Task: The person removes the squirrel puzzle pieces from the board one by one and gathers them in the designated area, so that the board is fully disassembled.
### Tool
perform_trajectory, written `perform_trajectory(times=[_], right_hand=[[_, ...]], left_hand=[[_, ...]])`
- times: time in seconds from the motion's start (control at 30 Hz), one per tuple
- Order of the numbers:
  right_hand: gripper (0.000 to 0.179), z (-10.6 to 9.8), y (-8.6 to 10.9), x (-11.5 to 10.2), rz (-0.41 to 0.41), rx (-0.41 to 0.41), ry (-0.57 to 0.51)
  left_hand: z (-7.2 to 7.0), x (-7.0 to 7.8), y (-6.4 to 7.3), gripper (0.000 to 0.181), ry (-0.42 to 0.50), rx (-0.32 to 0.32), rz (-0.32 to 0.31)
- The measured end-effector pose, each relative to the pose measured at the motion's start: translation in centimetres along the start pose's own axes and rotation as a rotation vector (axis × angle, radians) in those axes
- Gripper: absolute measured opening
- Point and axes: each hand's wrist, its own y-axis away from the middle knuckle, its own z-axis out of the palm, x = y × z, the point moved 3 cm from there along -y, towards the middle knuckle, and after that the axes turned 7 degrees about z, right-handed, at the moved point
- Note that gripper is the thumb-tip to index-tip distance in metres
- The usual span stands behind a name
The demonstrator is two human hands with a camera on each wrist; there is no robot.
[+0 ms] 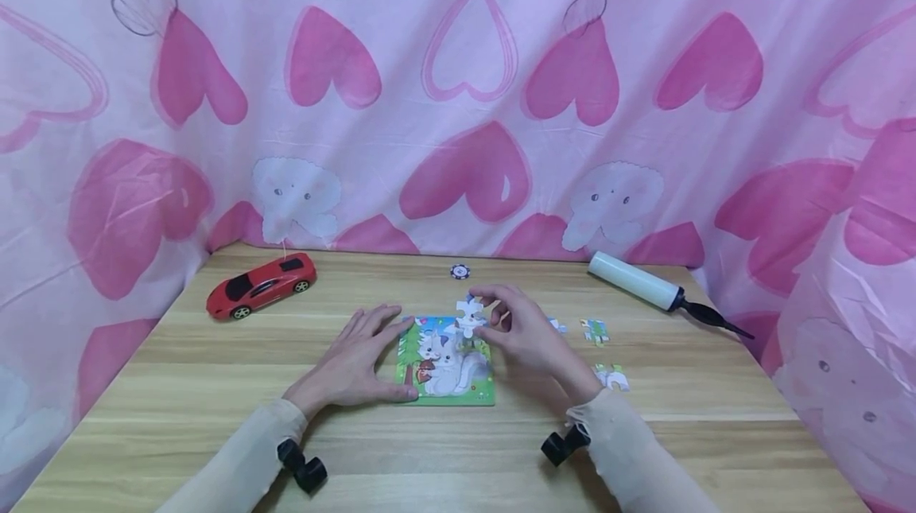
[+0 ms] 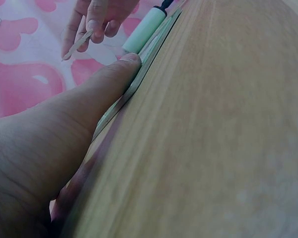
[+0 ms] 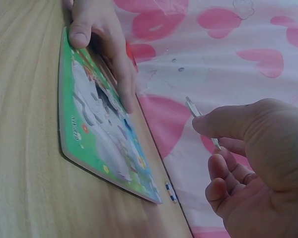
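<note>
A puzzle board (image 1: 451,374) with a white cartoon squirrel and a green border lies flat on the wooden table. My left hand (image 1: 361,358) rests at its left side, thumb and fingers spread along the edge. Above the board's top right part, my right hand (image 1: 525,334) pinches a white puzzle piece (image 1: 469,316) between thumb and fingers. In the right wrist view that piece (image 3: 216,143) appears edge-on, held clear of the board (image 3: 69,126). The left wrist view has my left thumb (image 2: 114,74) touching the board's edge.
Loose puzzle pieces lie right of the board, among them a green one (image 1: 595,330) and a white one (image 1: 612,377). A red toy car (image 1: 263,286) stands back left, a poker chip (image 1: 460,271) at the back, a hand pump (image 1: 637,281) back right. A heart-patterned curtain (image 1: 465,171) surrounds the table.
</note>
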Motion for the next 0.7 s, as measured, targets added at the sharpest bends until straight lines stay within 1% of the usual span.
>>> perform_trajectory(times=[0.13, 0.27, 0.4, 0.7], right_hand=[[0.059, -0.5, 0.1, 0.0, -0.015, 0.014, 0.012], [0.059, -1.4, 0.3, 0.3, -0.016, 0.026, 0.032], [0.059, -2.6, 0.6, 0.5, 0.005, 0.044, 0.055], [0.058, -5.7, 1.1, 1.4, 0.012, 0.088, 0.095]], left_hand=[[0.0, 0.0, 0.1, 0.121, 0.001, 0.004, 0.0], [0.0, 0.0, 0.1, 0.121, 0.005, 0.005, 0.001], [0.0, 0.0, 0.1, 0.121, 0.007, 0.004, -0.003], [0.0, 0.0, 0.0, 0.121, 0.007, -0.001, -0.006]])
